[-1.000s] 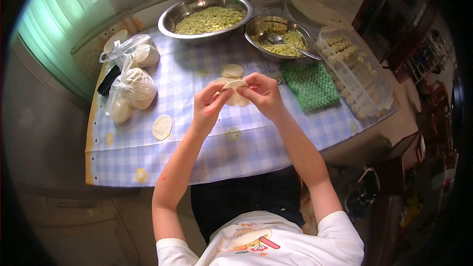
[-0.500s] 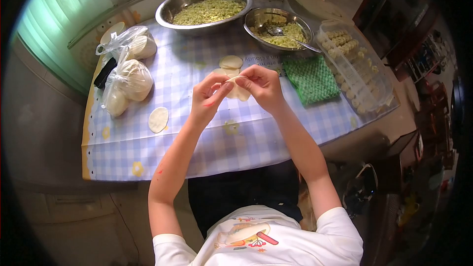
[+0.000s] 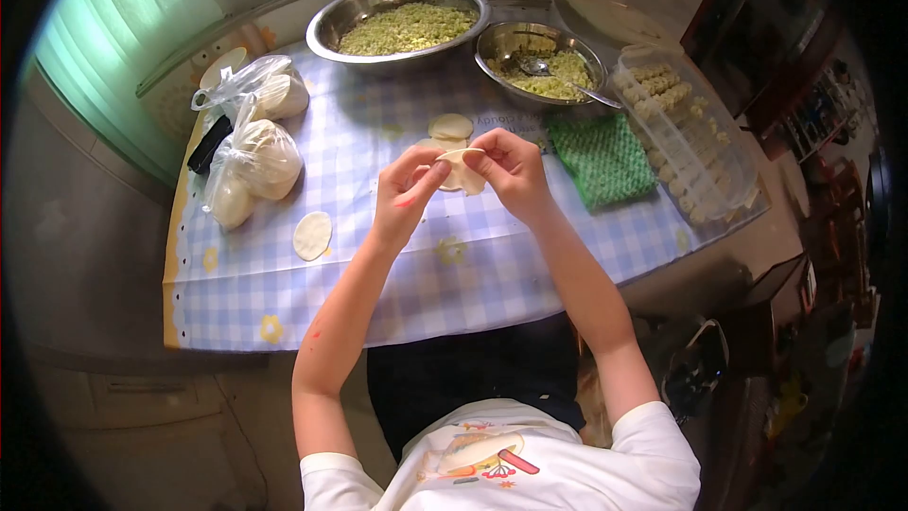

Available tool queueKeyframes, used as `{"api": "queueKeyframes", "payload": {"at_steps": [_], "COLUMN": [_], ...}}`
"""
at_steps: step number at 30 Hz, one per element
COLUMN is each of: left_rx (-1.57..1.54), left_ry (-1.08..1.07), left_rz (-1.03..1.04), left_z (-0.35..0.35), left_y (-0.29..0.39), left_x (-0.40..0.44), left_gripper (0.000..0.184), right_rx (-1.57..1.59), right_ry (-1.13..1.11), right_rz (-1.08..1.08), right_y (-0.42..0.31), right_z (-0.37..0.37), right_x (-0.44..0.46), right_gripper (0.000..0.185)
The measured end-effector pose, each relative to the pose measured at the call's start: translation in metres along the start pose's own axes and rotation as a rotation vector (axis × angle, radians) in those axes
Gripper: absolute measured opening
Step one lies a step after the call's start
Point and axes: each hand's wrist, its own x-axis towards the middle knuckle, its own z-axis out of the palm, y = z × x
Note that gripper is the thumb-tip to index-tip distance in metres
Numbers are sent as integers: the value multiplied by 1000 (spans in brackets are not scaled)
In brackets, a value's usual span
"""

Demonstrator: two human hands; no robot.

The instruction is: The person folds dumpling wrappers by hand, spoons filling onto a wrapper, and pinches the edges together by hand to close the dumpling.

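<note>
My left hand (image 3: pixel 405 191) and my right hand (image 3: pixel 514 173) meet over the middle of the table. Both pinch the upper edge of a round dumpling wrapper (image 3: pixel 461 173), thumbs towards me, and the pale dough hangs down between them. Just beyond my fingers lie more dumpling wrappers (image 3: pixel 450 127), partly hidden by the hands. A single dumpling wrapper (image 3: pixel 312 236) lies flat on the cloth to the left of my left forearm. Whether any filling sits in the held wrapper cannot be seen.
A large steel bowl of chopped green filling (image 3: pixel 407 28) stands at the back. Beside it is a smaller bowl (image 3: pixel 492 83) with a spoon (image 3: pixel 534 66). A green cloth (image 3: pixel 602 159) and a clear box of dumplings (image 3: pixel 733 166) are right; bagged dough (image 3: pixel 270 159) is left.
The whole view has shifted slightly, moving the table a little right and down. Thumbs and fingers keep their pinch on the wrapper, now drawn slightly wider apart.
</note>
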Motion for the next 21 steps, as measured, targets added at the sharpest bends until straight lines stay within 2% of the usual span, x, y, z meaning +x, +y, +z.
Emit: {"api": "queueKeyframes", "payload": {"at_steps": [4, 13, 20, 21], "left_rx": [-49, 18, -26, -31], "left_ry": [-9, -65, 108, 139], "left_rz": [-60, -48, -73, -55], "left_z": [1, -7, 3, 2], "left_y": [1, -9, -7, -10], "left_x": [1, 1, 0, 1], "left_gripper": [13, 11, 14, 13], "right_rx": [12, -13, 106, 92], "right_ry": [16, 18, -24, 49], "right_rz": [-3, -27, -9, -28], "right_y": [0, 3, 4, 5], "right_z": [-1, 0, 1, 1], "right_x": [1, 1, 2, 5], "right_gripper": [9, 10, 12, 15]}}
